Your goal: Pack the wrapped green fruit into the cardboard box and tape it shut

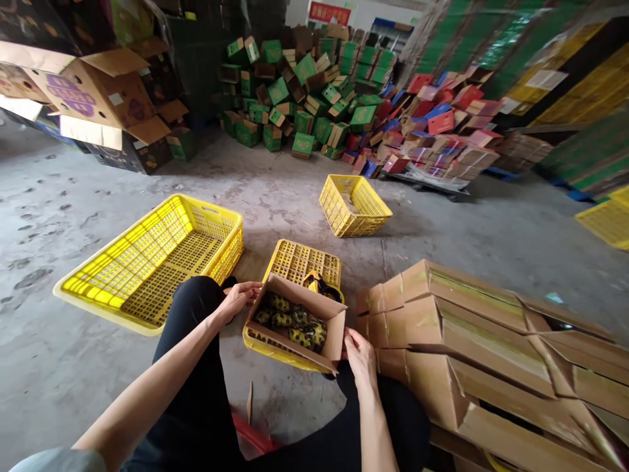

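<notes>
- The person's left hand (242, 296) holds an open, oblong brown cardboard box (335, 333) at its left end, thumb and fingers closed narrowly at the edge.
- The right hand (360, 354) holds the same box at the opposite end, fingers bent against the outside of the wall; I cannot see all of the fingertips from here.
- The box sits between the person's knees, slightly tilted, over a yellow plastic lattice crate (303, 261); whether it rests fully on that crate I cannot tell.
- Inside the box lie dark, shiny packets with yellow-green spots (297, 319), bunched together.
- Just behind the box, on the crate, there's a black-and-yellow object (314, 282), partly hidden.
- To the person's left on the grey concrete floor (275, 177) stands a large, open yellow plastic crate (223, 249), near the left knee.
- A smaller yellow plastic basket (361, 226) stands farther ahead.
- By the right knee lie stacked brown cardboard cartons (479, 328).
- Across the room are heaps of green cardboard boxes (304, 124) and red-and-blue cardboard boxes (439, 122).
</notes>
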Demonstrator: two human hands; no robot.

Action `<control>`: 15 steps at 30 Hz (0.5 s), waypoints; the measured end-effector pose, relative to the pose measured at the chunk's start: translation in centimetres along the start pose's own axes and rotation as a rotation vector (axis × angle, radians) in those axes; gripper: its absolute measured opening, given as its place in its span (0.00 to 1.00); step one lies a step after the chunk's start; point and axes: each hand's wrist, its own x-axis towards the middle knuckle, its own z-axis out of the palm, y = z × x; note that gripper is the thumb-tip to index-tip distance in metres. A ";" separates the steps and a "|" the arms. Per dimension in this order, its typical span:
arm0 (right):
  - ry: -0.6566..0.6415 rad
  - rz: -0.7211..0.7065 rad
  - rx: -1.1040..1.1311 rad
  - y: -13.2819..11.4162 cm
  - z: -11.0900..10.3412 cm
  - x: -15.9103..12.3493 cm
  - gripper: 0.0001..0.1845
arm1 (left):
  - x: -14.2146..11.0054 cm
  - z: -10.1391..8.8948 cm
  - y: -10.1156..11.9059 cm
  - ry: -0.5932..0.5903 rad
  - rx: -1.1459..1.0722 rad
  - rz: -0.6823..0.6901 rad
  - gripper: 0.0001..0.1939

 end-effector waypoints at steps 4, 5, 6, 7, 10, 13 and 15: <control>-0.090 0.071 0.130 0.2 0.1 0.4 0.31 | 0.1 0.1 0.3 -0.014 -0.006 -0.007 0.25; -0.106 0.097 0.162 0.3 0.1 0.6 0.31 | 0.1 0.1 0.4 -0.019 -0.004 -0.010 0.25; -0.118 0.120 0.187 0.4 0.2 0.7 0.31 | 0.0 0.2 0.5 -0.021 -0.002 -0.013 0.24; -0.127 0.135 0.199 0.5 0.2 0.9 0.31 | 0.0 0.3 0.6 -0.023 0.001 -0.017 0.24; -0.136 0.136 0.197 0.4 0.3 1.1 0.31 | 0.0 0.5 0.9 -0.022 0.013 -0.035 0.23; -0.136 0.136 0.198 0.2 0.4 1.2 0.31 | 0.0 0.7 0.9 -0.014 0.029 -0.053 0.23; -0.136 0.139 0.189 0.0 0.4 1.1 0.30 | 0.0 0.8 0.9 -0.007 0.040 -0.058 0.23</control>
